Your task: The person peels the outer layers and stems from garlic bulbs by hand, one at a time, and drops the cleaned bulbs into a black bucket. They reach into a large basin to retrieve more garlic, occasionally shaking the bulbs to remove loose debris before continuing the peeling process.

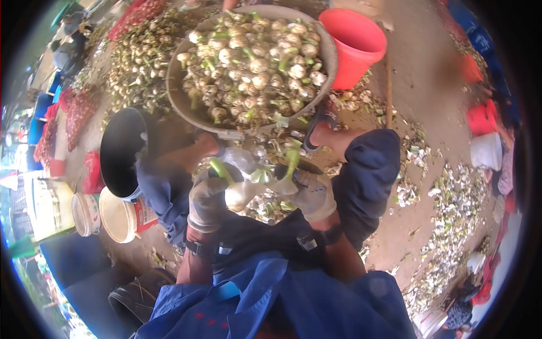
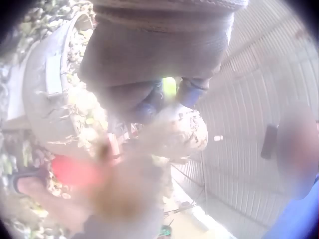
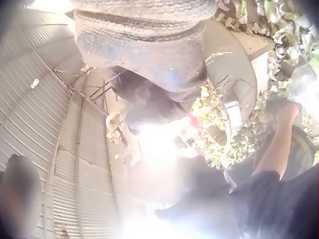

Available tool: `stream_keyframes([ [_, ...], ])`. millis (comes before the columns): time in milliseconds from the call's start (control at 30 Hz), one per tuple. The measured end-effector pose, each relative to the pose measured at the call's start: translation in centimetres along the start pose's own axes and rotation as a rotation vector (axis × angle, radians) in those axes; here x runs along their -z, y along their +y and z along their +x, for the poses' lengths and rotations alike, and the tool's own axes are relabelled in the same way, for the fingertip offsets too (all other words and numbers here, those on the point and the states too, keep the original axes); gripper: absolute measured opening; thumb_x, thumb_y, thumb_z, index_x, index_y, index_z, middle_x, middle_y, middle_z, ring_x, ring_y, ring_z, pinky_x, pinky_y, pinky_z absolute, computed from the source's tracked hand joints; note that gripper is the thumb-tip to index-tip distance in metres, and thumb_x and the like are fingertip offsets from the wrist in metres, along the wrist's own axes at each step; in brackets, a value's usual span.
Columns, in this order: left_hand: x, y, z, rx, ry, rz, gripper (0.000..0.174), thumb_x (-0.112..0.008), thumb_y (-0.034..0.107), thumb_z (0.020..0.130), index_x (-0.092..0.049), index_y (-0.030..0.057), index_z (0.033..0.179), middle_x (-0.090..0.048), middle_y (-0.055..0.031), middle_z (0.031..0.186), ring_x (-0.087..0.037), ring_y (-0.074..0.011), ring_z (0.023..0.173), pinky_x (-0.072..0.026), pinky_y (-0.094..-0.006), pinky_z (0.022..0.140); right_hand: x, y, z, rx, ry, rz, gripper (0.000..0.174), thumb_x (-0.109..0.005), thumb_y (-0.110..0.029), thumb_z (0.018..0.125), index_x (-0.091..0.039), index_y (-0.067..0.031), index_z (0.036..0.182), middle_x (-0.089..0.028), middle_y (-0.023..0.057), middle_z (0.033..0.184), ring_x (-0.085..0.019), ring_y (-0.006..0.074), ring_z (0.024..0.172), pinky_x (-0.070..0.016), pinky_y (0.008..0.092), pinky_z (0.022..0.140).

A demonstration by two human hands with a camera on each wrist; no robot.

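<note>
My left hand (image 1: pixel 206 202), in a pale knit glove with dark fingertips, grips a white garlic bulb (image 1: pixel 239 195) by its short green stem (image 1: pixel 221 169). The left wrist view shows the dark fingertips pinching the green stem (image 2: pixel 169 87) just above the bulb (image 2: pixel 188 130). My right hand (image 1: pixel 314 195), gloved the same way, holds a second garlic bulb (image 1: pixel 284 186), whose green stem (image 1: pixel 292 159) points up and away. Both bulbs are close together between my knees. Glare in the right wrist view hides what lies beyond the glove (image 3: pixel 144 55).
In front of my feet stands a wide basin (image 1: pixel 176 97) heaped with garlic, a red bucket (image 1: pixel 354 48) at its right. A black bucket (image 1: pixel 121 152) and white pails (image 1: pixel 117 217) are at my left. Garlic peelings (image 1: pixel 446 217) litter the floor; more garlic (image 1: pixel 141 68) lies beyond.
</note>
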State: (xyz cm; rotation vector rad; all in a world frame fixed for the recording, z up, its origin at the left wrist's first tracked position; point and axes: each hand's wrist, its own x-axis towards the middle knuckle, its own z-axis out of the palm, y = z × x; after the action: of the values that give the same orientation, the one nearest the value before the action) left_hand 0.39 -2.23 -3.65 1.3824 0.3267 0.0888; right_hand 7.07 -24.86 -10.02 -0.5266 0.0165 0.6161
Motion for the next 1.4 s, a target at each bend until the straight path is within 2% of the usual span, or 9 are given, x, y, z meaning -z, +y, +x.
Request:
stream_keyframes([
  [33,0.5,-0.3,-0.2,-0.078,0.083,0.322,0.038,-0.066,0.029,0.081,-0.066,-0.006,0.098,-0.067,-0.0131,0.096,-0.065,-0.0208,0.086,-0.0523,-0.0323,0.081,-0.3,0.2,-0.1,-0.016,0.019,0.131,0.036,-0.066,-0.013,0.099,-0.061,0.0082,0.128,-0.071,0.0151,0.116,-0.069,0.0238,0.104,-0.0565,0.036,0.094],
  [100,2.2,-1.3,0.5,0.037,0.006,-0.291,0.033,-0.085,0.004,0.072,-0.071,-0.0029,0.101,-0.072,-0.0116,0.099,-0.07,-0.0202,0.093,-0.0572,-0.0315,0.073,-0.8,0.3,-0.6,0.061,0.047,-0.129,0.038,-0.067,-0.014,0.097,-0.061,0.0077,0.128,-0.071,0.0167,0.117,-0.07,0.0276,0.105,-0.0573,0.0402,0.094],
  [200,1.9,1.9,-0.3,-0.633,0.109,0.85,0.022,-0.074,0.009,0.081,-0.07,-0.0025,0.099,-0.071,-0.0107,0.101,-0.069,-0.0187,0.092,-0.0555,-0.031,0.078,0.0,-0.4,-0.8,-0.175,0.046,-0.073,0.03,-0.069,-0.011,0.096,-0.065,0.005,0.122,-0.072,0.0129,0.11,-0.071,0.0195,0.098,-0.0572,0.0328,0.086],
  [300,1.1,3.0,0.1,-0.055,0.063,-0.024,0.025,-0.066,0.014,0.082,-0.068,-0.0036,0.1,-0.068,-0.008,0.096,-0.065,-0.0165,0.088,-0.0516,-0.0282,0.08,-3.4,-0.1,-0.9,0.004,0.002,-0.801,0.032,-0.077,-0.014,0.092,-0.066,0.0012,0.118,-0.072,0.0084,0.105,-0.069,0.0151,0.091,-0.056,0.0295,0.08],
  [433,-0.5,2.4,-0.2,-0.242,0.049,0.241,0.026,-0.067,0.011,0.076,-0.068,-0.005,0.097,-0.062,-0.0077,0.101,-0.06,-0.0177,0.093,-0.0479,-0.0313,0.084,-6.4,0.7,-0.5,0.299,-0.001,-1.143,0.039,-0.078,0.003,0.086,-0.061,0.0021,0.121,-0.067,0.0053,0.113,-0.064,0.0115,0.102,-0.0517,0.0282,0.092],
  [900,0.6,1.5,-0.6,-0.361,-0.007,0.168,0.009,-0.065,-0.001,0.081,-0.069,-0.0042,0.089,-0.068,-0.0103,0.095,-0.065,-0.0208,0.089,-0.0537,-0.0325,0.079,-4.7,0.5,1.2,0.154,0.141,-0.698,0.025,-0.064,0.012,0.087,-0.064,0.0045,0.111,-0.068,0.0047,0.104,-0.061,0.0101,0.096,-0.0513,0.027,0.085],
  [1233,3.9,-1.0,-0.3,-0.11,0.254,0.016,0.024,-0.05,0.01,0.09,-0.06,-0.0013,0.109,-0.062,-0.0128,0.103,-0.061,-0.0289,0.1,-0.0499,-0.043,0.102,-4.2,0.0,-1.9,-0.083,0.266,-0.524,0.026,-0.071,0.007,0.086,-0.065,0.0053,0.112,-0.068,0.0029,0.099,-0.063,0.0093,0.087,-0.0534,0.026,0.079],
  [1367,4.9,-0.8,-0.3,-0.252,0.265,0.504,0.028,-0.062,-0.001,0.092,-0.063,-0.0028,0.12,-0.068,-0.0111,0.12,-0.065,-0.0213,0.11,-0.0527,-0.0371,0.099,-3.5,-1.5,-3.0,-0.014,0.271,-0.384,0.035,-0.058,0.014,0.084,-0.065,0.0068,0.117,-0.07,0.0071,0.104,-0.067,0.0131,0.086,-0.0549,0.0275,0.078],
  [1400,5.3,-1.4,-0.2,-0.208,0.334,0.169,0.034,-0.07,-0.005,0.088,-0.066,-0.0021,0.121,-0.07,-0.0087,0.123,-0.066,-0.0159,0.112,-0.0528,-0.0322,0.098,-3.8,-2.5,-3.1,0.046,0.251,-0.376,0.037,-0.055,0.015,0.083,-0.065,0.0071,0.117,-0.07,0.0078,0.104,-0.068,0.0137,0.086,-0.0555,0.0278,0.078],
])
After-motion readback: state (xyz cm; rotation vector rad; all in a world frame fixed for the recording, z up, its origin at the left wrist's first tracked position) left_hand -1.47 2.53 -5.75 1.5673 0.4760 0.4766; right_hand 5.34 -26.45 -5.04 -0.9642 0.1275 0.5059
